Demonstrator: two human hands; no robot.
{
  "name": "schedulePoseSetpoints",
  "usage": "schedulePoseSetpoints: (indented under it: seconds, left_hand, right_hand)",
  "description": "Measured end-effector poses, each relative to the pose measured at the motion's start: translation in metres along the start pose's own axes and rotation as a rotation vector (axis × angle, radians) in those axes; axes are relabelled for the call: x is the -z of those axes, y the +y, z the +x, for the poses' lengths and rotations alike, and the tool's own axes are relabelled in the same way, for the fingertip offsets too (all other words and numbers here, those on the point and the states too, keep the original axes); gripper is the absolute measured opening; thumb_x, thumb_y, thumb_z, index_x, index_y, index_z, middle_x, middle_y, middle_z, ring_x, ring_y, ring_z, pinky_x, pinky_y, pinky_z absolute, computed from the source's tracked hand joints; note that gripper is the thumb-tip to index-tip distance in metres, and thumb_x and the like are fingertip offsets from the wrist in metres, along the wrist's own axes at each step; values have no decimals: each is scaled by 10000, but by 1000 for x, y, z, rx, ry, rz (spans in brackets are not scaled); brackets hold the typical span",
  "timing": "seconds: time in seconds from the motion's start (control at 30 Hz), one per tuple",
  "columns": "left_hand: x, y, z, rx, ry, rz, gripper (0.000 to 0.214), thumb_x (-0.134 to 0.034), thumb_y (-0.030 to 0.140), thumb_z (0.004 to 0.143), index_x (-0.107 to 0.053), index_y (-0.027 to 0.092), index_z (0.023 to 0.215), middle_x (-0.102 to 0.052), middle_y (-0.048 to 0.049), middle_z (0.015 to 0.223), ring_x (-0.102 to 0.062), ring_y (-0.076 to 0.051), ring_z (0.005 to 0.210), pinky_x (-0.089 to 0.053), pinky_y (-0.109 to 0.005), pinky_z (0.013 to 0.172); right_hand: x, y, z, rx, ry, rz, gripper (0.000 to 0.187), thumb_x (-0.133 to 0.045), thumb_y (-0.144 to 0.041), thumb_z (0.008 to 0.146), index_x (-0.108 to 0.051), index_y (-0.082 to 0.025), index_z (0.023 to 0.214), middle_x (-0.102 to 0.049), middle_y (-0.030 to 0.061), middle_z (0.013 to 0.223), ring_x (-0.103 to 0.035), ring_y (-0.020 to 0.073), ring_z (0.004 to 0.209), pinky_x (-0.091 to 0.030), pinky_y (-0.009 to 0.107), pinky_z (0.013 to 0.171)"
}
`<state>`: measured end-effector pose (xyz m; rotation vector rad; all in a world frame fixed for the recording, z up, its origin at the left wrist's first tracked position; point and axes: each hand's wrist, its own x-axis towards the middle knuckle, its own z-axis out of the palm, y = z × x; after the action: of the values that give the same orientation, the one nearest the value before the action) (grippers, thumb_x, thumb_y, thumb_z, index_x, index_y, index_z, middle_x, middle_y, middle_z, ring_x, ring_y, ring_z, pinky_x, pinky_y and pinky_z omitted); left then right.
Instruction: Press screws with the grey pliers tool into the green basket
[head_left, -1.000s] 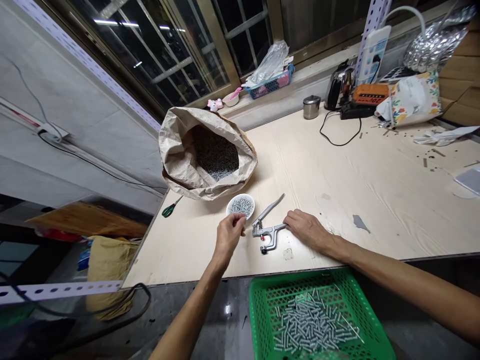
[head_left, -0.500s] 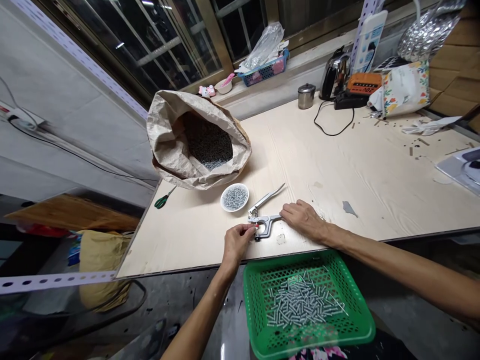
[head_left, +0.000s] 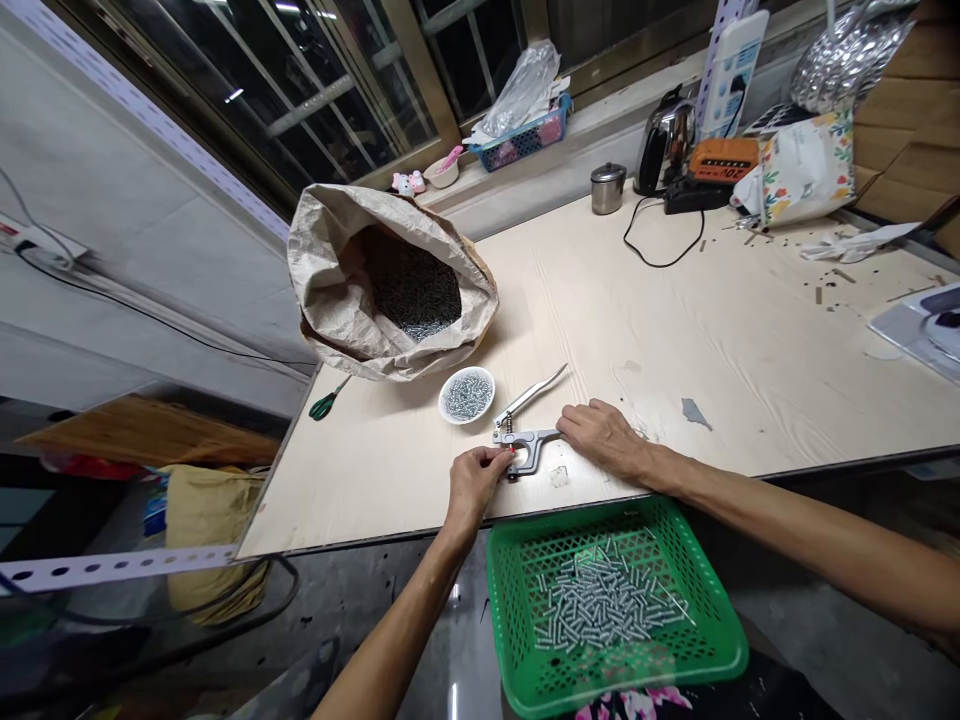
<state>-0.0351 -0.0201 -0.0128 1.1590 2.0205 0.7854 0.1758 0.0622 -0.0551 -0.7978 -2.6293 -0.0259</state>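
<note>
My left hand (head_left: 474,482) pinches something tiny at the jaw of a grey metal press plier (head_left: 525,425) lying on the pale wooden table (head_left: 675,330). What the fingers hold is too small to name. My right hand (head_left: 604,437) rests on the plier's lower handle, fingers curled over it. The upper handle stands open, pointing up and right. Just behind sits a small white bowl (head_left: 466,395) of little metal pieces. Below the table edge a green plastic basket (head_left: 611,605) holds several small silver pieces.
A big paper sack (head_left: 390,285) full of dark metal parts stands at the table's left back. Green-handled scissors (head_left: 328,399) lie beside it. A kettle (head_left: 662,135), a steel cup (head_left: 607,188), a black cord and bags crowd the far right. Windows run behind.
My left hand came down from the white bowl to the plier's jaw. The right hand stayed on the handle. The view shifted slightly.
</note>
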Motion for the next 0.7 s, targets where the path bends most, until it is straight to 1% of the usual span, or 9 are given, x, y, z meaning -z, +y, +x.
schedulePoseSetpoints:
  seconds: [0.07, 0.13, 0.27, 0.33, 0.4, 0.5, 0.6, 0.67, 0.7]
  left_hand:
    - [1, 0, 2, 6, -11, 23, 355, -667, 481, 646, -700, 129, 674, -662, -41, 582, -564, -146, 553, -369, -226, 508]
    - [3, 1, 5, 12, -48, 60, 354, -667, 489, 646, -674, 136, 620, -621, -18, 529, -520, -126, 510, -337, -223, 494]
    - [8, 5, 12, 22, -201, 146, 402, -659, 481, 651, -544, 158, 441, -456, 36, 394, -375, -78, 415, -254, -225, 462]
    - [10, 8, 13, 41, -282, 156, 417, -668, 476, 640, -509, 164, 415, -431, 43, 385, -352, -72, 407, -248, -226, 459]
    - [10, 11, 11, 84, -328, 117, 394, -691, 468, 626, -533, 159, 439, -448, 42, 395, -368, -73, 411, -269, -223, 460]
    - [9, 14, 3, 186, -335, 3, 339, -724, 436, 617, -597, 139, 515, -498, 31, 422, -412, -78, 417, -321, -218, 466]
    - [7, 17, -2, 298, -323, -80, 279, -735, 369, 637, -610, 130, 565, -540, 27, 452, -471, -88, 424, -397, -229, 497]
    - [6, 19, -3, 353, -310, -67, 218, -711, 310, 676, -614, 132, 596, -546, 34, 454, -495, -95, 430, -434, -240, 522]
    - [6, 21, -2, 362, -306, -24, 196, -692, 288, 698, -618, 133, 605, -546, 34, 449, -501, -99, 430, -439, -242, 525]
  right_hand:
    - [1, 0, 0, -2, -7, 8, 234, -393, -105, 935, -575, -159, 799, -594, 40, 783, -420, 145, 653, -236, 319, 649]
    - [2, -1, 1, -2, -13, 10, 238, -391, -101, 936, -577, -156, 798, -595, 42, 779, -421, 146, 653, -235, 321, 648]
    - [3, -1, 1, 8, -29, -3, 261, -372, -92, 944, -581, -155, 800, -595, 44, 773, -425, 151, 660, -236, 325, 646]
    - [5, -1, 1, 22, -36, -4, 271, -358, -90, 949, -582, -153, 810, -593, 44, 774, -423, 151, 662, -239, 326, 645]
    - [6, -1, -1, 36, -47, 1, 276, -345, -87, 952, -579, -153, 820, -589, 43, 777, -418, 150, 660, -239, 328, 641]
    - [9, -1, -3, 52, -64, 11, 285, -323, -86, 956, -568, -157, 830, -582, 41, 778, -411, 153, 659, -236, 332, 631]
    - [11, -1, -4, 45, -78, 35, 281, -314, -84, 953, -555, -162, 830, -576, 37, 778, -412, 154, 664, -233, 329, 620]
    - [11, -1, -3, 30, -97, 60, 263, -326, -86, 948, -546, -163, 826, -574, 34, 778, -413, 150, 659, -232, 321, 611]
    - [11, -1, -2, 17, -109, 72, 251, -336, -89, 944, -542, -164, 822, -573, 32, 778, -411, 147, 652, -230, 317, 605]
